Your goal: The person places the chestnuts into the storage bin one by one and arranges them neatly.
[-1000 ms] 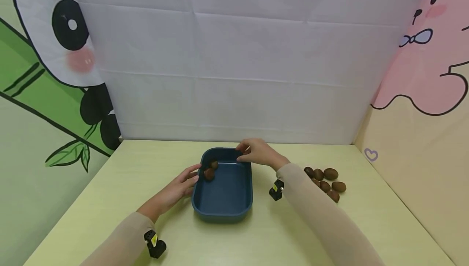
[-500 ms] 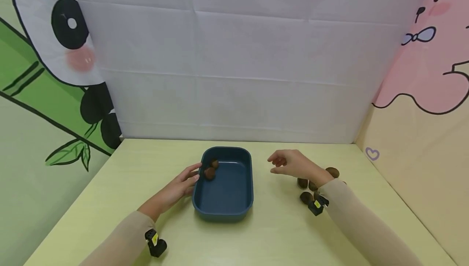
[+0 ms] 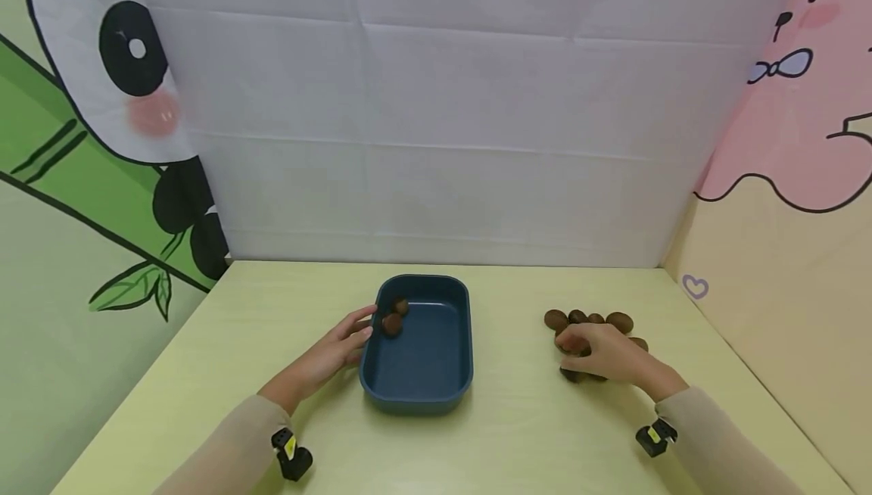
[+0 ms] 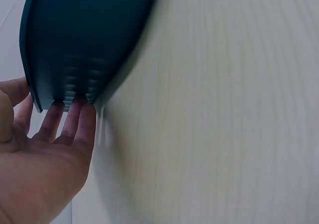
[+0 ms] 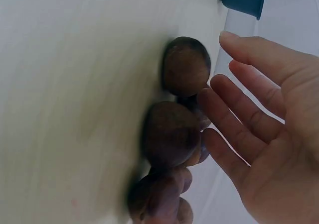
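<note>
A creased white cloth backdrop (image 3: 436,116) rises between a green-printed left wall (image 3: 61,313) and a pink-and-cream right wall (image 3: 770,275). Before it spreads a pale yellow wood-grained table (image 3: 504,434), bearing a deep blue rounded-rectangular bin (image 3: 417,407) near the middle. The left hand (image 3: 330,351) rests nearly straight fingers against the bin's left side; the right hand (image 3: 609,355), thumb and fingers parted, reaches over a cluster of round brown nuts (image 5: 170,133) on the table's right. Two brown nuts (image 3: 391,324) sit inside the bin, by its left wall.
</note>
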Available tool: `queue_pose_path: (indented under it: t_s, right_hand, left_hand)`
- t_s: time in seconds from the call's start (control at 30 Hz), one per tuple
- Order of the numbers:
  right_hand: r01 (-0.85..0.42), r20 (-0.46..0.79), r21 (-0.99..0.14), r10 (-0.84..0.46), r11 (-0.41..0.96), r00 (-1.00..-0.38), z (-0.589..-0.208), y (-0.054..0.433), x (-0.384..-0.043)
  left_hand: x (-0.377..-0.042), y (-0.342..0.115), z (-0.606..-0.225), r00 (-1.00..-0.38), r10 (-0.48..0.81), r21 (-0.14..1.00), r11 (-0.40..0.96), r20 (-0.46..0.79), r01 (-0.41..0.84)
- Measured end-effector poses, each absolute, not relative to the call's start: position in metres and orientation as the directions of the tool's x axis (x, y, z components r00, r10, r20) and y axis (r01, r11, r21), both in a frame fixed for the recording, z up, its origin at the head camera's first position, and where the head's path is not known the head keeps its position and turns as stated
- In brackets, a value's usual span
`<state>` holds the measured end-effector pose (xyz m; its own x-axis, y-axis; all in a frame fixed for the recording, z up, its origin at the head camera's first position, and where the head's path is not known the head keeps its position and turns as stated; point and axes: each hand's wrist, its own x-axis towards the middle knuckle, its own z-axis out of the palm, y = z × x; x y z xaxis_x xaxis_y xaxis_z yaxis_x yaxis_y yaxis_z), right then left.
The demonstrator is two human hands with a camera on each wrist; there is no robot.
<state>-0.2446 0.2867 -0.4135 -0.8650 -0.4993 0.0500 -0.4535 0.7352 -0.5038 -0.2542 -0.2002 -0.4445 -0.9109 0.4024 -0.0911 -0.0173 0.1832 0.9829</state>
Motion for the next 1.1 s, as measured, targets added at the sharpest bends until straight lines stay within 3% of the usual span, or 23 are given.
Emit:
queue_pose_path:
  t_s: [0.53,1.1]
  right_hand:
    - [-0.553,0.083,-0.39,-0.57,0.736,-0.817,-0.424,0.297,-0.238]
    - [-0.578,0.089,-0.399,-0.597,0.712,-0.797,-0.421,0.297,-0.24]
  left_hand:
    - [-0.253,-0.199,-0.445,-0.917,0.385,0.981,0.193,-0.099,-0.025]
    - [-0.253,-0.198,-0.444,-0.916,0.387,0.981,0.193,-0.103,-0.029]
